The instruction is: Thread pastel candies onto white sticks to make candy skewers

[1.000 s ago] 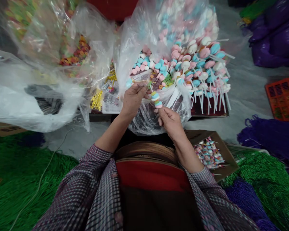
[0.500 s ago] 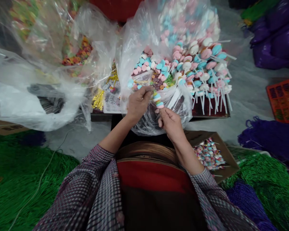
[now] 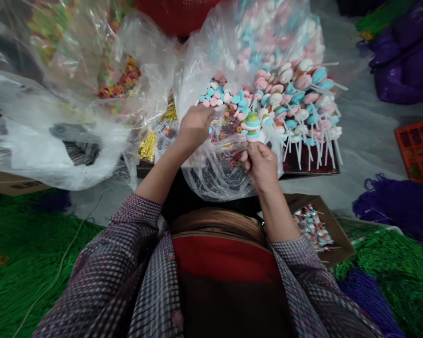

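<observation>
My right hand (image 3: 262, 162) is closed around the lower end of a candy skewer (image 3: 253, 127), held upright over the table's front. Blue, white, pink, yellow and green pieces are stacked on it, a green one on top. My left hand (image 3: 194, 126) reaches over the near edge of a heap of loose marshmallow candies (image 3: 215, 91) in pink, blue and white. Its fingers are turned away and partly hidden, so what they touch does not show. Small ring-shaped gummies (image 3: 233, 163) lie in and around a clear plastic bag (image 3: 211, 176) between my hands.
Finished candy skewers (image 3: 303, 103) with white sticks are piled at the table's right. Clear bags of gummy rings (image 3: 121, 80) stand at the left, near gold twist ties (image 3: 148, 146). A cardboard box (image 3: 338, 234) of wrapped candies sits below right, an orange crate (image 3: 418, 148) beyond.
My left hand has left the top of the skewer and moved up and left to the loose candies. My right hand has shifted right with the skewer, which now stands more upright.
</observation>
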Demonstrator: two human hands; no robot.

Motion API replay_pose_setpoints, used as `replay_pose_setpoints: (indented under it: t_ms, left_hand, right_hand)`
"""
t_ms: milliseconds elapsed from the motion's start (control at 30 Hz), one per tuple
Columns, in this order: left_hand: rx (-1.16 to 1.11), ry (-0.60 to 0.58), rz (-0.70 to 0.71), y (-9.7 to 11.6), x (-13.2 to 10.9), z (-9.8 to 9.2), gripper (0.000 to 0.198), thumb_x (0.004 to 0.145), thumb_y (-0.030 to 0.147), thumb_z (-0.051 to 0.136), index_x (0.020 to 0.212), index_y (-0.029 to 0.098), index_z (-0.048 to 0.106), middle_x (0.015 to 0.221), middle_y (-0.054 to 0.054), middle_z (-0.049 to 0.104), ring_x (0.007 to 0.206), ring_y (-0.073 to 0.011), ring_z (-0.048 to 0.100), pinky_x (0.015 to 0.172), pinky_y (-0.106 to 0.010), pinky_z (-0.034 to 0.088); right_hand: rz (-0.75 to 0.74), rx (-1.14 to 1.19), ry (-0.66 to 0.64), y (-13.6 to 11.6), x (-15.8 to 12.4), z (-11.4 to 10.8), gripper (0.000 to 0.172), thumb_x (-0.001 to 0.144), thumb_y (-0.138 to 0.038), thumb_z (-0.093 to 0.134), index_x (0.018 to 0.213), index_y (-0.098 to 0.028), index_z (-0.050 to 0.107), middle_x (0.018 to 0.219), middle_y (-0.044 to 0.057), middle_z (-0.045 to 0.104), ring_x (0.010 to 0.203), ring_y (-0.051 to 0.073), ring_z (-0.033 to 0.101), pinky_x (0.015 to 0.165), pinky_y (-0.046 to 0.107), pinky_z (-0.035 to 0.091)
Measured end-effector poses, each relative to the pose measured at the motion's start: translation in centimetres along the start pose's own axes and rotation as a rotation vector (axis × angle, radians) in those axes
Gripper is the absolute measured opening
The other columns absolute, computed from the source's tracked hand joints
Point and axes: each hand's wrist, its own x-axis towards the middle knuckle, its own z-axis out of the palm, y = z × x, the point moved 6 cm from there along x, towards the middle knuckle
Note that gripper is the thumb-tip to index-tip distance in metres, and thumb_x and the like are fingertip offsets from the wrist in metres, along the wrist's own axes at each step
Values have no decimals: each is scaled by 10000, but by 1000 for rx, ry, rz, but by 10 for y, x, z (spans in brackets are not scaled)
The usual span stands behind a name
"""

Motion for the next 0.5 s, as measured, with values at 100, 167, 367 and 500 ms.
replay_pose_setpoints:
  t_ms: [100, 167, 367, 500]
  left_hand:
    - [230, -154, 43, -28, 13, 7, 213, 710, 87, 695, 600, 223, 574, 873, -124, 705, 1207, -390, 621, 1214, -607, 360]
    - [313, -206, 70, -34, 10, 8, 256, 701, 88, 699, 560, 227, 537, 861, -136, 689, 1212, -420, 609, 1199, -654, 339]
    - [376, -215, 98, -16, -16, -2, 160, 697, 124, 742, 651, 230, 632, 869, -112, 694, 1104, -385, 631, 1120, -589, 413]
    - [351, -109, 12, -15, -5, -9, 106, 747, 169, 688, 819, 247, 680, 871, -105, 695, 1068, -365, 647, 1100, -540, 445]
  right_hand:
    - [16, 54, 13, 11, 6, 4, 558, 772, -751, 779, 748, -224, 596, 572, -72, 559, 410, 51, 344, 414, 228, 251]
    - [22, 63, 17, 15, 6, 4, 554, 779, -742, 775, 737, -224, 581, 577, -73, 557, 408, 48, 338, 412, 226, 240]
    - [20, 18, 13, 15, 3, 3, 548, 814, -760, 725, 787, -227, 602, 588, -71, 561, 415, 55, 334, 413, 234, 235]
    - [27, 38, 12, 16, 3, 4, 561, 783, -772, 749, 814, -225, 628, 586, -75, 559, 413, 56, 330, 415, 237, 231]
